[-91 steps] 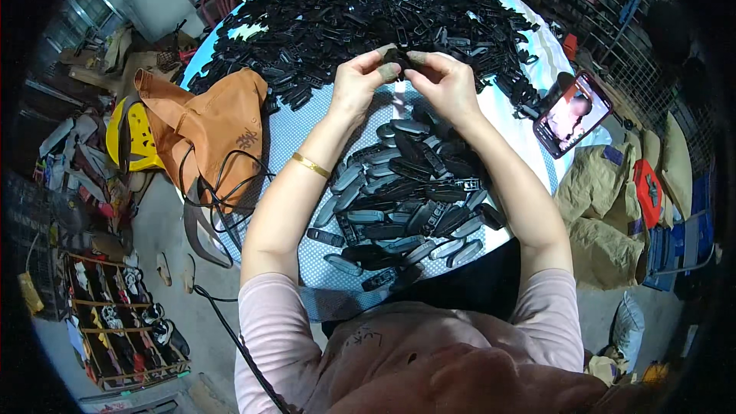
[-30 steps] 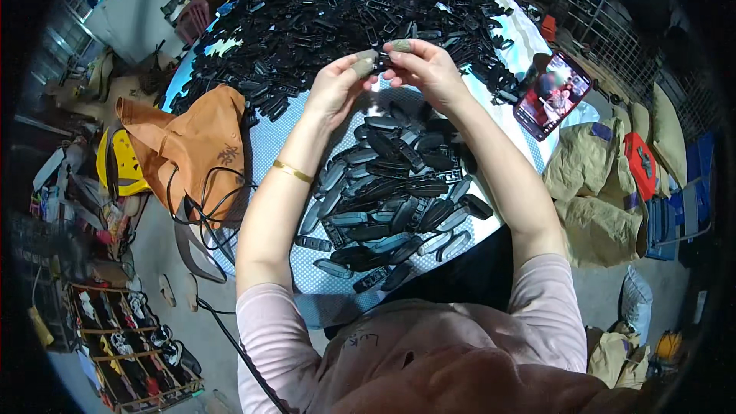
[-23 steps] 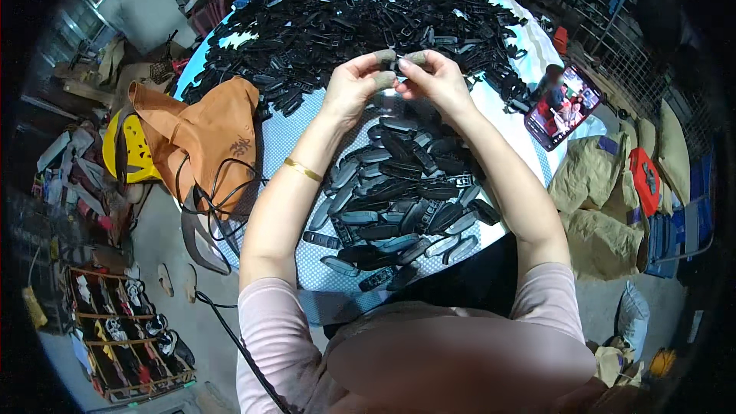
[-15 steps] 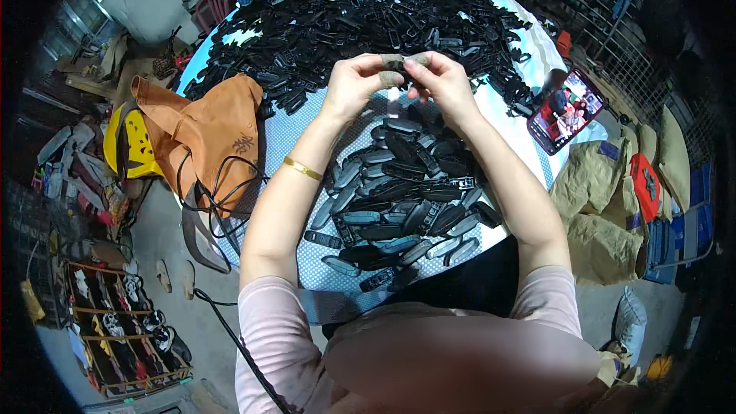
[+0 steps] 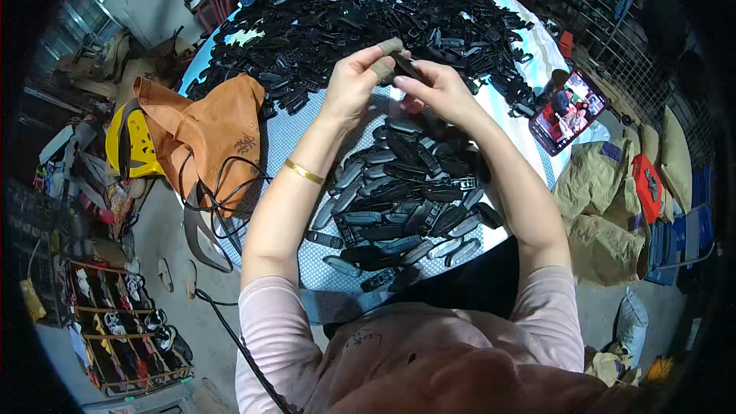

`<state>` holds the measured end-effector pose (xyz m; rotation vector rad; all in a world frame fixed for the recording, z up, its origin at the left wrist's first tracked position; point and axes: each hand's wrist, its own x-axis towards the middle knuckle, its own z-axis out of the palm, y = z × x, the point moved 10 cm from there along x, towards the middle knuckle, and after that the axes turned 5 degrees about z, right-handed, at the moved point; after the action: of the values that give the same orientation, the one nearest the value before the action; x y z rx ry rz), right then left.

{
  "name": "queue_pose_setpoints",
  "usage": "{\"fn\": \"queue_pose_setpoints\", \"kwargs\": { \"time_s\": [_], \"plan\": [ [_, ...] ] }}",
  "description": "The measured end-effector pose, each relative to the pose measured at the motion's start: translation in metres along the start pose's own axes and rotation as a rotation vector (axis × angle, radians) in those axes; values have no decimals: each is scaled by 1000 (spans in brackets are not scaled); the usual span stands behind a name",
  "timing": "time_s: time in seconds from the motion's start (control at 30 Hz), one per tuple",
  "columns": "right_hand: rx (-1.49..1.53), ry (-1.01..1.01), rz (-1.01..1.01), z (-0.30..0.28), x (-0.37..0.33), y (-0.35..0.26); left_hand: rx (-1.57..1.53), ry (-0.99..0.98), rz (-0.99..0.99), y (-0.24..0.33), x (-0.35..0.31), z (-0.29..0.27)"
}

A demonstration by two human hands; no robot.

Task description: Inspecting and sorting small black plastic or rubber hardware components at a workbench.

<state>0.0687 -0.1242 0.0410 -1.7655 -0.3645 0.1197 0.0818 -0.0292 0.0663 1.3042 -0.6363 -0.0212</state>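
Observation:
In front of me, above the table, my left hand (image 5: 351,88) and my right hand (image 5: 443,96) meet around a black oblong plastic piece (image 5: 406,69). The thumb and forefinger of my left hand, both wrapped in greyish finger covers, pinch its left end. My right thumb and fingers close on its other end, and part of the piece is hidden behind them. Between my forearms lies a near heap of black and grey oblong pieces (image 5: 399,207). Beyond my hands a much larger heap of small black plastic parts (image 5: 337,31) spreads over the table.
A phone (image 5: 567,113) with a lit screen stands at the table's right edge. To the left are an orange-brown bag (image 5: 218,123), a looped black cable (image 5: 222,184) and a yellow perforated object (image 5: 138,142). Brown paper sacks (image 5: 602,245) stand right, a shoe rack (image 5: 126,330) lower left.
My right hand has turned and shifted slightly down and right. The black piece now shows at a slant between my hands. My left fingers have opened a little around its end.

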Motion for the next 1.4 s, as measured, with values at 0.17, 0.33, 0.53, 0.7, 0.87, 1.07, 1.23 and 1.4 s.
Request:
{"fn": "queue_pose_setpoints", "kwargs": {
  "time_s": [0.17, 0.33, 0.53, 0.7, 0.87, 1.07, 1.23, 1.4],
  "plan": [
    [-96, 80, -143, -3, -6, -16, -88, -101, -52, -1, -2, 7],
    [-254, 281, -350, -5, -16, -31, -64, -99, 12, 3, -2, 6],
    [-243, 111, -244, -6, -6, -22, -4, -26, -37, 5, -1, 1],
    [-356, 45, -62, -76, 2, 5, 232, -212, 57, 38, -14, 40],
    [-744, 263, 247, -141, -1, 47, 688, -792, -51, 18, -46, 99],
    [-985, 489, -27, -112, 6, 20, 852, -625, -34, -19, 4, 94],
    [-1085, 526, -341, -92, 14, 29, 1229, -632, 455, -62, 25, 103],
    [-1065, 562, -284, -96, 16, 27, 1238, -674, 352, -74, 29, 103]
  ]
}}
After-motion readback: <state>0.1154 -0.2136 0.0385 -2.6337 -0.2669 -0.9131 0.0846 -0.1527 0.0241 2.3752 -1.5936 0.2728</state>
